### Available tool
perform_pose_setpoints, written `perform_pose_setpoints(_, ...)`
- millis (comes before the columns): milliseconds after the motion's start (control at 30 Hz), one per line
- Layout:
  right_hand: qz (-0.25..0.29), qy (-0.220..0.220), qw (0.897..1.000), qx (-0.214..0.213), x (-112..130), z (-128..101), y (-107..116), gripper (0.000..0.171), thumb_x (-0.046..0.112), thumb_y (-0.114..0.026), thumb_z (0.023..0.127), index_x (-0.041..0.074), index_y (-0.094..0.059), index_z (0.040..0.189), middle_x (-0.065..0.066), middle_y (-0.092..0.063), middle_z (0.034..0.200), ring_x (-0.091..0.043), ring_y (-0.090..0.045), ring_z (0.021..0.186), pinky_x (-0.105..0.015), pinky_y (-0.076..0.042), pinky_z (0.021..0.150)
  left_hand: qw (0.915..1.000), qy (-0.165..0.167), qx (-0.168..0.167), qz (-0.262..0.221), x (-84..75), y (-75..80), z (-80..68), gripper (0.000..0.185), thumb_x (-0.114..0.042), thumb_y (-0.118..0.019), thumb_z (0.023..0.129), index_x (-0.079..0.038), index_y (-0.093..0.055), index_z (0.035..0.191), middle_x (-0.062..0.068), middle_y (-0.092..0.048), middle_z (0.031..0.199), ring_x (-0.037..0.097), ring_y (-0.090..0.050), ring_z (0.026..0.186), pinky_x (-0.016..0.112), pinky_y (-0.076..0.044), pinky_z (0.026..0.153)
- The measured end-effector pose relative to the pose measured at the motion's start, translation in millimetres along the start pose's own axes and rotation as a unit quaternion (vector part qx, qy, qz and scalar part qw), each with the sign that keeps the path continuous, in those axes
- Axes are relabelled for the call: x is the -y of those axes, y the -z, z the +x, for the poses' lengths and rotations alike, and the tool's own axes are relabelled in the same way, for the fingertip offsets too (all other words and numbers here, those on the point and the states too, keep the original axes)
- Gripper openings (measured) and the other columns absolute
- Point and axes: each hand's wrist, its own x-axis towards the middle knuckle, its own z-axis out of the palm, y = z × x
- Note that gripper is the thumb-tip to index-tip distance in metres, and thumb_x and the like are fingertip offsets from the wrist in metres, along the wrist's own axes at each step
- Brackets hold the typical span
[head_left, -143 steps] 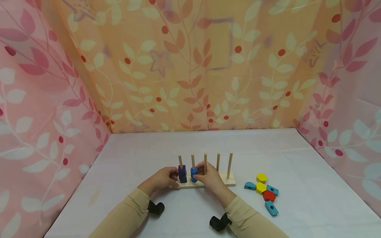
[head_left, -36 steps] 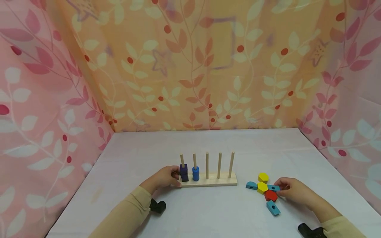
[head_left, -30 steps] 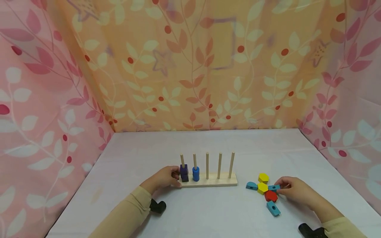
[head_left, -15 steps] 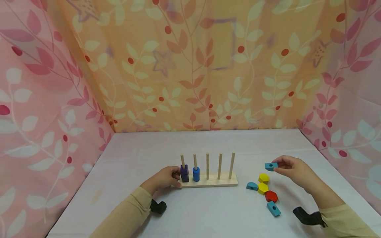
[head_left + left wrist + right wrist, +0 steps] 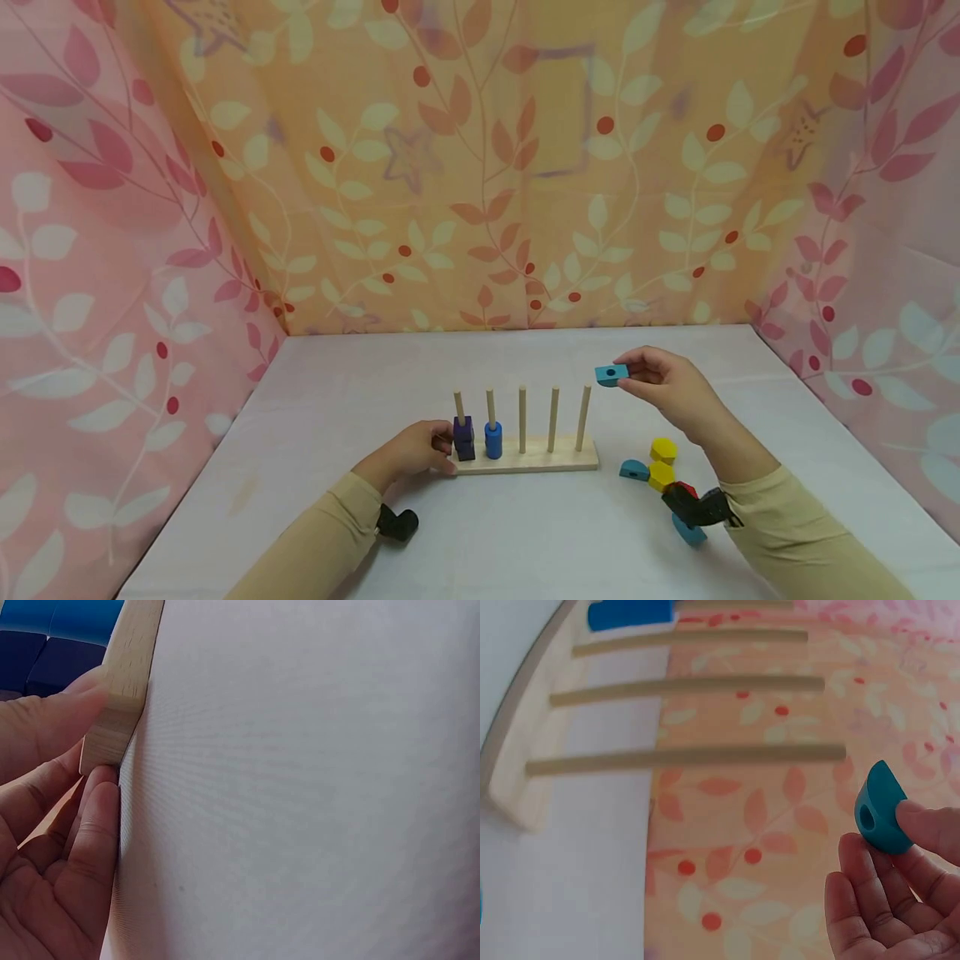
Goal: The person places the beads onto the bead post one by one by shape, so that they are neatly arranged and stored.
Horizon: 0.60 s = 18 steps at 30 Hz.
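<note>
A wooden peg board (image 5: 525, 460) with several upright pegs stands mid-table. Purple blocks (image 5: 464, 437) sit on its leftmost peg and blue cylinder blocks (image 5: 492, 440) on the peg beside it; the other pegs are bare. My left hand (image 5: 408, 451) grips the board's left end, the thumb on top and fingertips at the lower edge in the left wrist view. Between thumb and fingers my right hand (image 5: 671, 392) pinches a teal half-round block (image 5: 611, 375) with a hole through it. This block hangs in the air, just right of the rightmost peg's tip and apart from it.
Right of the board lie two yellow hexagonal blocks (image 5: 662, 476), a teal half-round block (image 5: 634, 470), a red block (image 5: 687, 489) and another teal block (image 5: 688, 531). The right wrist's black camera (image 5: 697, 506) partly covers the last two. Patterned curtains (image 5: 480, 167) enclose the white table (image 5: 337, 375).
My right hand left the blue cylinder, went right to the loose blocks, lifted a teal half-round block and carried it up and left toward the rightmost peg. The left hand stays on the board.
</note>
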Motion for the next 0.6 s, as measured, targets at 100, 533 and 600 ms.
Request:
perform_pose_setpoints(100,0.022,0.016,1.0,0.007,7.9,8.5,-12.2,0.029,0.019,-0.062,0.087,0.003,-0.057,0.112,-0.012,-0.061,0.102,-0.018,-0.059,0.088,-0.022,-0.047,0.079,1.0,-0.001,0.0,0.001,0.5,0.3,-0.4,0.039,-0.007,-0.08,0.065,-0.009,-0.059,0.098,0.003,-0.056,0.086,0.018,-0.05,0.081,0.028,-0.042,0.065)
perform_pose_setpoints(533,0.095,0.057,0.993,0.031,28.4,28.7,-60.0,0.025,0.012,-0.064,0.085,0.003,-0.058,0.107,-0.012,-0.062,0.098,-0.022,-0.06,0.089,-0.026,-0.048,0.078,1.0,-0.008,0.002,-0.001,2.2,0.8,1.7,0.039,-0.006,-0.08,0.066,-0.008,-0.059,0.098,0.003,-0.056,0.086,0.017,-0.05,0.08,0.028,-0.042,0.065)
perform_pose_setpoints(600,0.096,0.062,0.993,0.024,29.7,29.9,-63.9,0.024,0.012,-0.065,0.085,0.003,-0.059,0.107,-0.011,-0.062,0.098,-0.023,-0.059,0.092,-0.03,-0.047,0.081,1.0,-0.008,0.003,-0.001,2.5,0.7,1.9,0.038,-0.006,-0.079,0.066,-0.009,-0.059,0.098,0.003,-0.056,0.086,0.017,-0.05,0.081,0.028,-0.042,0.065)
